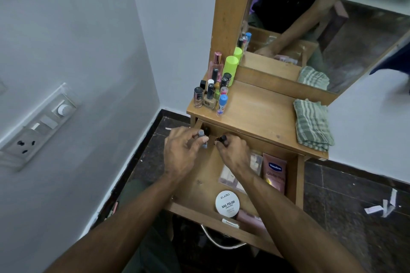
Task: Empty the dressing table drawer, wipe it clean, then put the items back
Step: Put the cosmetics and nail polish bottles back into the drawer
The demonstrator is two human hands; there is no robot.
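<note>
The wooden drawer (300, 175) of the dressing table stands pulled out. My left hand (182, 150) pinches a small grey-capped bottle (203, 139) over the drawer's back left corner. Beside it, my right hand (233, 150) grips a dark-capped bottle (223, 139). Another dark bottle (206, 130) sits in the drawer's back corner. Inside the drawer lie a pink Vaseline tube (274, 173), a round white nail polish remover tub (227, 203), a clear packet (230, 178) and a pink item (250, 219). A green checked cloth (312, 124) lies folded on the tabletop (255, 106).
Several nail polish bottles, a pink perfume bottle (216, 65) and a lime green can (230, 68) crowd the tabletop's back left. A mirror (321, 29) rises behind. A white wall with a switch panel (37, 128) stands to the left. Paper scraps (383, 206) lie on the dark floor.
</note>
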